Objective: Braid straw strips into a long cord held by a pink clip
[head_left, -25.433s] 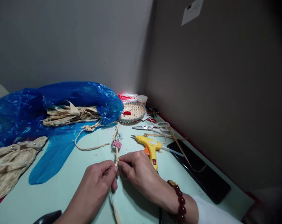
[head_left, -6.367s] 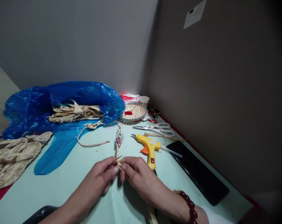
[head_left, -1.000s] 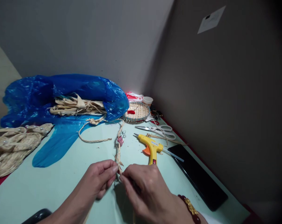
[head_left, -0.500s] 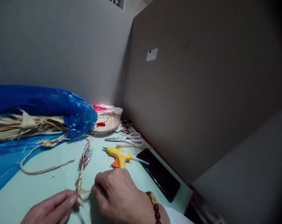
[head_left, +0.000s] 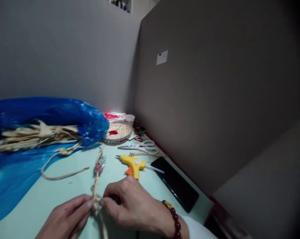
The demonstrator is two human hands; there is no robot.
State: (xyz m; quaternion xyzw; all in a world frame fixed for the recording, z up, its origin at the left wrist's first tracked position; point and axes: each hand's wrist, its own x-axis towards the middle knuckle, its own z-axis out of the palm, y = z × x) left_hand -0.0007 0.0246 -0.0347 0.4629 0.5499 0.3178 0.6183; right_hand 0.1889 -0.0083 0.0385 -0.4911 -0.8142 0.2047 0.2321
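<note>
A pale braid of raffia-like straw (head_left: 96, 183) runs toward me over the table, with a pinkish clip (head_left: 99, 168) on its upper part. My left hand (head_left: 67, 217) pinches the braid's lower end between thumb and fingers. Just to the right, my right hand (head_left: 132, 204) is closed in a pinch on a straw strand (head_left: 99, 198) at the same spot. Loose strands hang below toward the table's front. Motion blur softens the fingertips and the working end.
Behind lies a blue plastic bag (head_left: 92, 124) with a straw bundle (head_left: 42, 134). A woven tray (head_left: 122, 131), white-handled scissors (head_left: 137, 147), a yellow glue gun (head_left: 132, 162) and a black phone-like slab (head_left: 176, 184) lie on the right. A cord (head_left: 62, 176) curves on the left.
The view has swung right, shifting the table's things leftward. Half a second ago my right hand held a strand out to the right; now it is back close to my left hand.
</note>
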